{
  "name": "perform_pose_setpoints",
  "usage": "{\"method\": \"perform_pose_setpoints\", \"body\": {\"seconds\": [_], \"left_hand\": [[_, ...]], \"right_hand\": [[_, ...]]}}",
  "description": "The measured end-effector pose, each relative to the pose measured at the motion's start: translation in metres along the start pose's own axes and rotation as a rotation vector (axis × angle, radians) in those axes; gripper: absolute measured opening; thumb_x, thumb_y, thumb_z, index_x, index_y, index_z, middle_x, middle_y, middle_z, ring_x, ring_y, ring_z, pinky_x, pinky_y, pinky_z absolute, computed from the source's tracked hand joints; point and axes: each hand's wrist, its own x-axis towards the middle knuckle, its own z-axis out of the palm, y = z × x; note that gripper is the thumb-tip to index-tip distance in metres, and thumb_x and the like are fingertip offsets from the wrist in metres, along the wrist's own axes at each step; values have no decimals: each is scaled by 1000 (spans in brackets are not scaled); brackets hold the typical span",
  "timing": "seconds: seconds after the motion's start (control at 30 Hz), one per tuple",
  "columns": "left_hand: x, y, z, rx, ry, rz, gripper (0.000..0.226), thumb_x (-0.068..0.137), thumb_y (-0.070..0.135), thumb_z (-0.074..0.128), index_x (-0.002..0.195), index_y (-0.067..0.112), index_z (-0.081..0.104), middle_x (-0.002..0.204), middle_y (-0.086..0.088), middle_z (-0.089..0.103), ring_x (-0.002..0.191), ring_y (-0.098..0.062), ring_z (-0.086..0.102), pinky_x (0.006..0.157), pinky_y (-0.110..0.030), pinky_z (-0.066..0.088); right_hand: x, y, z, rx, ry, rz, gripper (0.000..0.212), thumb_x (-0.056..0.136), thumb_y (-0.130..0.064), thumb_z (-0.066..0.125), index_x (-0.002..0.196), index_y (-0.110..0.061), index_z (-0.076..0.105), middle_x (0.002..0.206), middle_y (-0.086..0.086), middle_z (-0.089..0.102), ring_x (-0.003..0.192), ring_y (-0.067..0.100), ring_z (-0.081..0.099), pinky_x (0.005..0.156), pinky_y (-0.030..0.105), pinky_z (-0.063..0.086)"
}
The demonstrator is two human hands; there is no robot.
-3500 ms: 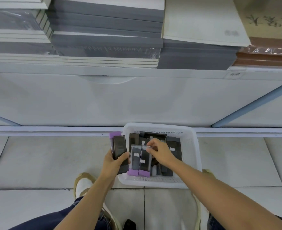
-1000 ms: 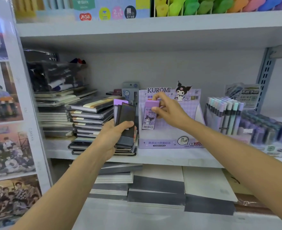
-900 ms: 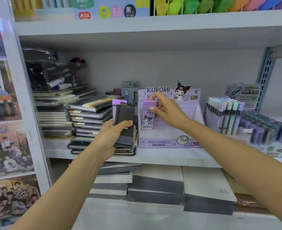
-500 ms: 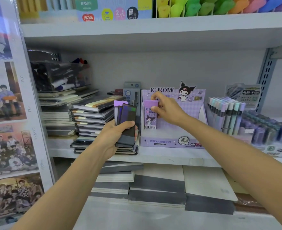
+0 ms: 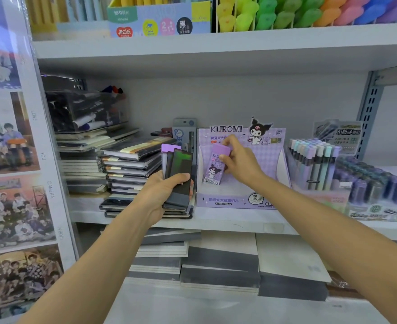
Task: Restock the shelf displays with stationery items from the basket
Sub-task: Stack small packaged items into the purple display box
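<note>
A purple Kuromi display box (image 5: pixel 230 201) stands open on the middle shelf. My right hand (image 5: pixel 242 162) pinches the top of a slim purple-capped lead case (image 5: pixel 213 170) and holds it tilted inside the box, near its left wall. Left of the box, my left hand (image 5: pixel 163 191) grips a fan of several dark lead cases (image 5: pixel 180 167) with purple caps, held upright in front of the notebook pile. The basket is out of view.
Stacked notebooks (image 5: pixel 127 164) fill the shelf left of the box. Trays of pastel pens (image 5: pixel 314 160) and dark lead cases (image 5: pixel 377 183) sit to the right. A poster panel (image 5: pixel 10 160) lines the left side. Grey paper pads (image 5: pixel 218 265) lie on the lower shelf.
I rose from the floor basket to the shelf. Over the last second my right hand has lowered the purple case slightly deeper into the Kuromi box; my left hand stays put.
</note>
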Motion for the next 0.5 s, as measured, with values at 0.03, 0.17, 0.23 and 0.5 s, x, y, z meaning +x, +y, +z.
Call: {"method": "perform_pose_setpoints", "body": {"seconds": [0.03, 0.17, 0.23, 0.5], "left_hand": [[0, 0, 0, 0, -1, 1, 14, 87, 13, 69, 98, 8, 63, 73, -8, 73, 56, -17, 68, 50, -28, 56], [0, 0, 1, 4, 7, 6, 16, 87, 13, 69, 100, 8, 62, 74, -8, 74, 57, -18, 68, 50, -28, 55], [-1, 0, 2, 6, 8, 5, 18, 87, 13, 69, 102, 7, 62, 75, -8, 74, 58, -19, 68, 51, -28, 55], [-4, 2, 1, 18, -8, -8, 16, 85, 12, 70, 100, 8, 64, 81, -11, 74, 62, -22, 68, 56, -31, 56]], "right_hand": [[3, -3, 1, -29, -30, -33, 21, 96, -10, 57, 112, -11, 44, 86, 9, 65, 75, 23, 66, 66, 37, 56], [16, -15, 7, -199, -166, -139, 20, 94, -13, 59, 109, -17, 45, 75, -5, 55, 66, 14, 56, 57, 22, 41], [14, -10, 7, -150, -170, -82, 21, 95, -14, 59, 111, -16, 46, 81, -1, 58, 69, 14, 57, 61, 22, 45], [0, -6, 5, -152, 84, -151, 23, 90, -20, 65, 111, -17, 58, 105, 1, 56, 86, 14, 56, 79, 31, 51]]}}
